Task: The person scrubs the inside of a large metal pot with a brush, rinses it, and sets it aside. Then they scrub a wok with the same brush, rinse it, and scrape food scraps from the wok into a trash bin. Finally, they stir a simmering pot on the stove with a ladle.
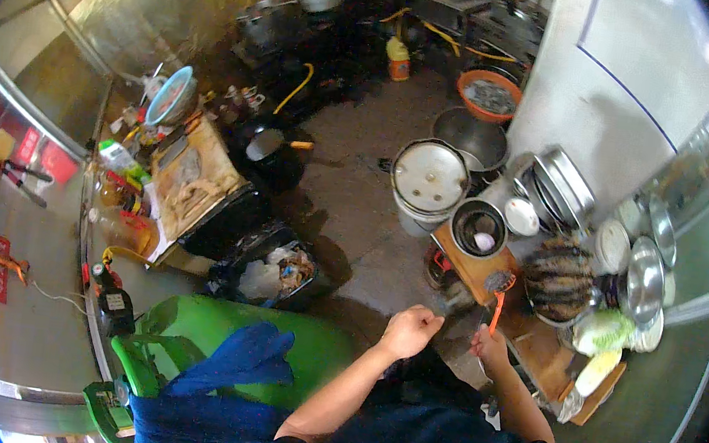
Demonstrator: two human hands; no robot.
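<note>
My right hand (pixel 489 350) is closed around the orange handle of a pot scourer (pixel 497 310). The scourer's grey, wiry head points away from me, over the edge of a wooden board (pixel 468 268). Beyond it, a round metal pot (pixel 457 226) rests on that board, with a dark inside and a pale purplish lump (pixel 483 241) in it. My left hand (pixel 410 333) is curled into a loose fist to the left of the scourer, touching nothing that I can see. Its palm side is hidden.
A lidded white bucket (pixel 430 174) stands past the pot. Metal basins (pixel 566 180), browned fish-like pieces (pixel 559 278) and a cabbage (pixel 604 332) crowd the right. Leftward are a bagged bin (pixel 269 277), a cluttered table (pixel 201 184) and a green tricycle-like vehicle (pixel 238 320) draped with blue cloth (pixel 207 424).
</note>
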